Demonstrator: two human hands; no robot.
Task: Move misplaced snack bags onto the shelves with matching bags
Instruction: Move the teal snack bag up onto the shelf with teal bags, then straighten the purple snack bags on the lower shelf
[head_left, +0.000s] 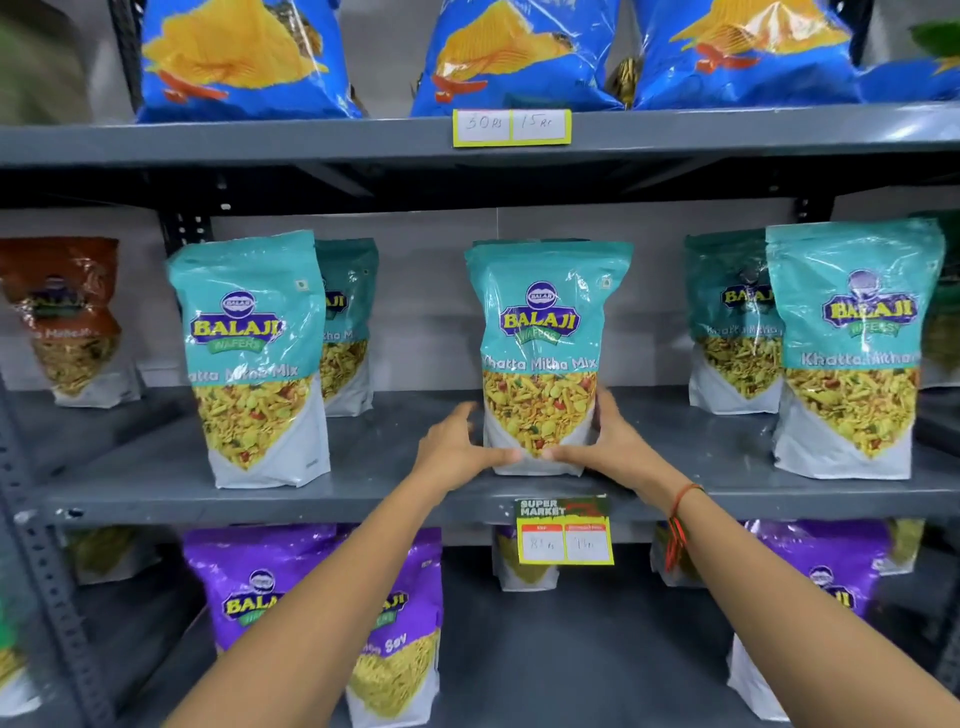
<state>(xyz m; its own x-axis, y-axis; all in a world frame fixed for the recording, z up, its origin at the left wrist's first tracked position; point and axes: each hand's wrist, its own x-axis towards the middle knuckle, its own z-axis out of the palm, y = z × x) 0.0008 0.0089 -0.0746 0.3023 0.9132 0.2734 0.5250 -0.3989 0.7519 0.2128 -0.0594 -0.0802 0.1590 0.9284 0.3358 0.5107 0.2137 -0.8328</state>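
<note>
A teal Khatta Mitha Mix bag (543, 332) stands upright in the middle of the grey middle shelf (395, 467). My left hand (457, 449) grips its lower left side and my right hand (610, 447) grips its lower right side, thumbs meeting across the bag's white bottom. Matching teal bags stand on the same shelf: one at the left (254, 358) with another behind it (345, 327), and two at the right (852, 353) (732, 322).
Blue wafer bags (244, 57) line the top shelf. Purple Sev bags (270, 582) (826, 571) stand on the lower shelf. A brown-topped bag (70, 322) stands at the middle shelf's far left. Price tags (563, 530) (511, 127) hang on the shelf edges. A perforated steel upright (47, 587) rises at left.
</note>
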